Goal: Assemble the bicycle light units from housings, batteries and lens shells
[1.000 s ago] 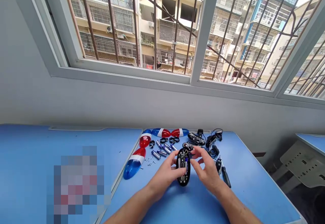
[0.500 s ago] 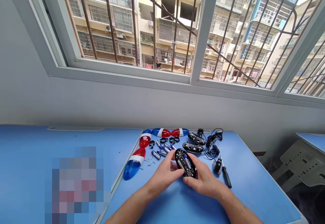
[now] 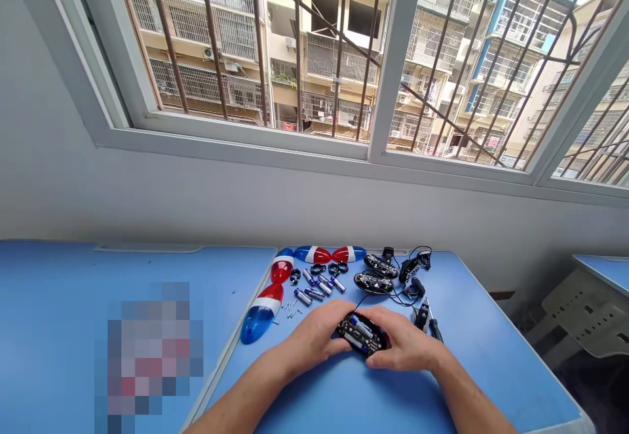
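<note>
A black oval light base (image 3: 361, 334) with batteries inside lies crosswise between my two hands, just above the blue desk (image 3: 344, 394). My left hand (image 3: 314, 337) grips its left end with curled fingers. My right hand (image 3: 405, 345) wraps its right end, thumb on top. A thin black wire runs from the base toward the parts behind it.
Behind my hands lie red-white-blue lens covers (image 3: 260, 313), several loose batteries (image 3: 319, 288), small screws (image 3: 291, 314), black rings, two more black bases (image 3: 373, 282) with wires, and a screwdriver (image 3: 435, 329). A second blue desk (image 3: 73, 303) adjoins on the left. A wall and barred window stand beyond.
The black base has turned from lengthwise to crosswise and come nearer to me. Both hands closed round its ends and moved down toward the desk.
</note>
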The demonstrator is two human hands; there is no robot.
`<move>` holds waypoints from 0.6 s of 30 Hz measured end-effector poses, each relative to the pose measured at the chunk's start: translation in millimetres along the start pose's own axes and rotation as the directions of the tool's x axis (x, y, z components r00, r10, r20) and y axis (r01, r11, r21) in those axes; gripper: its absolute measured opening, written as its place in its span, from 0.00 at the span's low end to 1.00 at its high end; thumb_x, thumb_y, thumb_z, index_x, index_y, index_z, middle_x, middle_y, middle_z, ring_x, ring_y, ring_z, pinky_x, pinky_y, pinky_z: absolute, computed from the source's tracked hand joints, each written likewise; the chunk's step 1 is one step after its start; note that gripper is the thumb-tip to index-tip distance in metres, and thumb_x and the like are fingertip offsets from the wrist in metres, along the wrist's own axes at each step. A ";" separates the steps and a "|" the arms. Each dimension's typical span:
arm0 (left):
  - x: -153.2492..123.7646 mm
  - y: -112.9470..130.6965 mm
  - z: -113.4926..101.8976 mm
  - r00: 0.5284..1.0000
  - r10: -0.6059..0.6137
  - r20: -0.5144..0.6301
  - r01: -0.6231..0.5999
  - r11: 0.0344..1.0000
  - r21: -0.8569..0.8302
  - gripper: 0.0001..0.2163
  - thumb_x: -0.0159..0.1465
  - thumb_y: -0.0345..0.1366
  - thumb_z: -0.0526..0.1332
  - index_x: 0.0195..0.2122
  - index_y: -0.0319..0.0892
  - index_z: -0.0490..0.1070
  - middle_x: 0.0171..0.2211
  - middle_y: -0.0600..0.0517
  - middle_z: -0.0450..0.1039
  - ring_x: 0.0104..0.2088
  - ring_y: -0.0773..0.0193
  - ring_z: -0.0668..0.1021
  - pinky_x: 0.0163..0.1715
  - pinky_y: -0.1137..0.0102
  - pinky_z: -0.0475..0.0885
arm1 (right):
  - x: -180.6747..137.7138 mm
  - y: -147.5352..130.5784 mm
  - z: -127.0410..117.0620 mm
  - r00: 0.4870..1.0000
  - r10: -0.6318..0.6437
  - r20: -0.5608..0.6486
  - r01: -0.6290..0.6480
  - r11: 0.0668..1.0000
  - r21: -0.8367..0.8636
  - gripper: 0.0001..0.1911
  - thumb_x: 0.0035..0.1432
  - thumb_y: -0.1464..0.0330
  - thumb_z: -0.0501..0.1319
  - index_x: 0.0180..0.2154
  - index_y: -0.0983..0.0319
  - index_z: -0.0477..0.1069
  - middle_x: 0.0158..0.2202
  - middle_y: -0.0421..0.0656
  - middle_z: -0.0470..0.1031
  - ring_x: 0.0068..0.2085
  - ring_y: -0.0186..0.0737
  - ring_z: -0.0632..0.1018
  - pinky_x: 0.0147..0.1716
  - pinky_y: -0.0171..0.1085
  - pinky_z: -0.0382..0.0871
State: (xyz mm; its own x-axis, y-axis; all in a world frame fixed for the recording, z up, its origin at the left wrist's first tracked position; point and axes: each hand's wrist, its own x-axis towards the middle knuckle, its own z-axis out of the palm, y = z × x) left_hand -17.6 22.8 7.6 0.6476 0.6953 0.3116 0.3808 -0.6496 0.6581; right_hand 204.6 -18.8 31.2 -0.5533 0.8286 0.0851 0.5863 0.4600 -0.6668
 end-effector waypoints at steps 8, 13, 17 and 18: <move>-0.7 9.9 -6.0 0.993 0.015 0.118 -0.021 0.998 0.052 0.23 0.54 0.28 0.65 0.52 0.46 0.67 0.49 0.49 0.72 0.48 0.53 0.74 0.48 0.64 0.69 | -1.0 4.5 0.1 1.000 -0.014 -0.009 0.014 1.000 -0.018 0.34 0.45 0.70 0.68 0.57 0.53 0.68 0.47 0.43 0.73 0.45 0.45 0.76 0.38 0.37 0.73; 0.2 10.2 -2.8 0.994 -0.016 0.111 0.012 0.999 0.031 0.15 0.55 0.28 0.62 0.45 0.44 0.69 0.42 0.51 0.73 0.41 0.56 0.74 0.43 0.66 0.69 | -1.8 5.6 -2.1 0.999 -0.035 0.004 0.035 0.999 -0.041 0.36 0.46 0.71 0.66 0.59 0.55 0.65 0.50 0.44 0.72 0.48 0.46 0.75 0.46 0.41 0.71; 1.3 6.0 -1.2 0.995 0.014 0.097 -0.017 0.999 0.034 0.14 0.55 0.28 0.62 0.43 0.45 0.69 0.39 0.53 0.73 0.38 0.58 0.74 0.40 0.68 0.68 | -1.9 5.8 -1.5 0.994 -0.097 -0.043 0.097 0.995 0.002 0.41 0.46 0.69 0.68 0.63 0.56 0.60 0.58 0.47 0.68 0.56 0.49 0.72 0.54 0.44 0.67; 1.3 4.8 -0.9 0.995 0.019 0.097 -0.023 0.999 0.037 0.14 0.55 0.28 0.62 0.43 0.45 0.69 0.39 0.53 0.72 0.38 0.58 0.73 0.39 0.69 0.67 | -1.6 5.9 -1.0 0.991 -0.117 -0.061 0.118 0.993 0.016 0.40 0.47 0.68 0.67 0.62 0.56 0.60 0.58 0.47 0.68 0.56 0.48 0.72 0.53 0.43 0.68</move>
State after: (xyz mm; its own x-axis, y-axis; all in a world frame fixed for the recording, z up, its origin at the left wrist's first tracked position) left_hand -15.5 20.8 11.8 0.7161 0.6494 0.2560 0.3899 -0.6763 0.6250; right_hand 209.6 -17.1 27.8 -0.5814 0.7867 0.2074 0.5072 0.5498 -0.6637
